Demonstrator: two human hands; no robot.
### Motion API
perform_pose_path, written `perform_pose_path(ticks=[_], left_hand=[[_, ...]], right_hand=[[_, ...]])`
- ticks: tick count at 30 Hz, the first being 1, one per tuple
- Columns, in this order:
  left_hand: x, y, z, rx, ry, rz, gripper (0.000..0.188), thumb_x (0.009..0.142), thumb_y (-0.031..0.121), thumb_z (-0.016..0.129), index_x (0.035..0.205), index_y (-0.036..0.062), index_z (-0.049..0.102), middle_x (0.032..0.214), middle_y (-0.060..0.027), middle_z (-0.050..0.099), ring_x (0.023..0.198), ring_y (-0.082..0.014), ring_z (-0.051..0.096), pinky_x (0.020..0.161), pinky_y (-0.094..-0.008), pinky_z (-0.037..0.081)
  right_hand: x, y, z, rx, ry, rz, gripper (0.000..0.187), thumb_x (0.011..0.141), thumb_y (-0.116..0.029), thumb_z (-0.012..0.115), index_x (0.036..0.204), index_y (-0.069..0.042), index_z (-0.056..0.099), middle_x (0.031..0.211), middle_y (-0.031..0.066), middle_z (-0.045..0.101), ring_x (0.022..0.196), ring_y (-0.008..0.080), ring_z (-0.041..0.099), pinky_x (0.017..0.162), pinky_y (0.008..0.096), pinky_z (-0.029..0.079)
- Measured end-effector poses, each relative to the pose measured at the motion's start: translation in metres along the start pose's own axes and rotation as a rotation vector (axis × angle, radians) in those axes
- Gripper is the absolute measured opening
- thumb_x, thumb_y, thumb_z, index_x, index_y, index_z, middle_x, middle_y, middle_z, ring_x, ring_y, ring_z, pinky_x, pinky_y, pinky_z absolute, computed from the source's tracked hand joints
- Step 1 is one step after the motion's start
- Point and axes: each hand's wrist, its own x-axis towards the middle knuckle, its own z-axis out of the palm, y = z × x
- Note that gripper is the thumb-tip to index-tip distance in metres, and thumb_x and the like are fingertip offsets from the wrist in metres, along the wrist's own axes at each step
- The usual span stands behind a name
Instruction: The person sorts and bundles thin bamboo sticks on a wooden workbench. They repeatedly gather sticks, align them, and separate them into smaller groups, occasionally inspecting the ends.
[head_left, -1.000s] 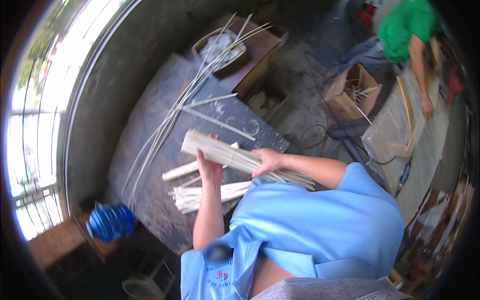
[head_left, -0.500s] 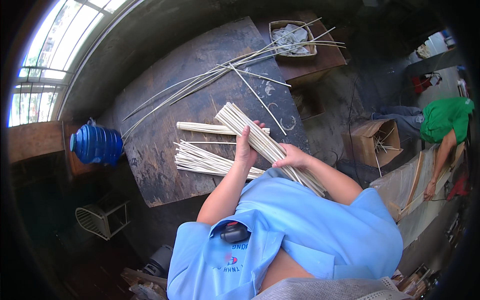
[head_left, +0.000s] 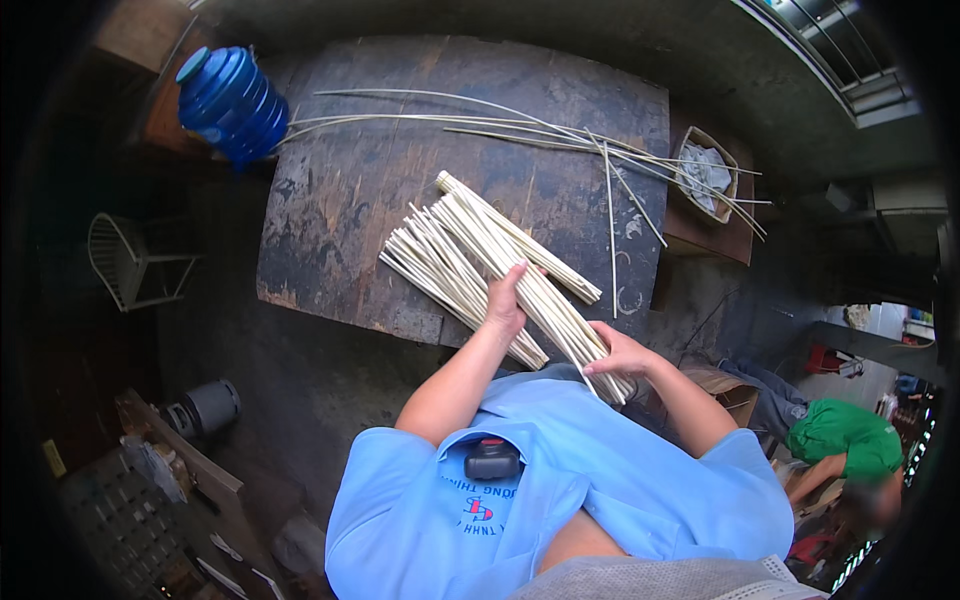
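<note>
A thick bundle of pale, thin sticks is held slantwise above the near edge of the table, its lower end close to my shirt. My left hand is closed around its middle, thumb on top. Near the lower end, my right hand grips the bundle from the right, thumb across the sticks. Behind it on the table lies a tight stick bundle, partly covered. To the left, a looser pile of sticks is fanned out at its far end, with its near end by my left wrist.
Long thin canes stretch across the far part of the dark wooden table. A box with cloth stands at the right, a blue water jug at the left. A person in green bends over at the right.
My view has turned, so the table and room appear rotated. My right hand has shifted down toward the bundle's lower end. My left hand keeps its hold.
</note>
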Motion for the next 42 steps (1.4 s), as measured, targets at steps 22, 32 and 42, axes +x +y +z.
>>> perform_pose_path(ticks=[22,32,42], left_hand=[[0.112,0.316,-0.291,1.352,0.775,0.266,0.08,0.086,0.035,0.078,0.147,-0.0029,0.043,0.141,-0.0247,0.049,0.127,-0.035,0.054,0.108,-0.0422,0.044],[0.043,0.229,-0.203,1.226,0.396,0.876,0.031,0.092,0.011,0.067,0.118,-0.0047,0.06,0.12,-0.0152,0.061,0.112,-0.0276,0.06,0.095,-0.0381,0.05],[-0.042,0.072,-0.116,0.343,-0.196,0.061,0.083,0.089,0.028,0.08,0.152,0.0032,0.032,0.136,-0.0178,0.056,0.127,-0.0289,0.056,0.109,-0.0436,0.046]], right_hand=[[0.191,-0.014,0.176,-0.924,0.561,0.279,0.105,0.062,-0.043,0.093,0.144,-0.004,0.04,0.129,0.0158,0.05,0.123,0.0358,0.048,0.1,0.0495,0.043],[0.176,0.01,0.127,-0.677,0.457,0.154,0.072,0.066,-0.026,0.084,0.126,-0.007,0.05,0.116,0.0206,0.062,0.101,0.0439,0.065,0.088,0.05,0.054],[0.121,-0.053,0.098,-0.234,0.189,-0.188,0.067,0.068,-0.025,0.083,0.122,-0.001,0.052,0.102,0.0218,0.069,0.098,0.0366,0.07,0.087,0.0418,0.054]])
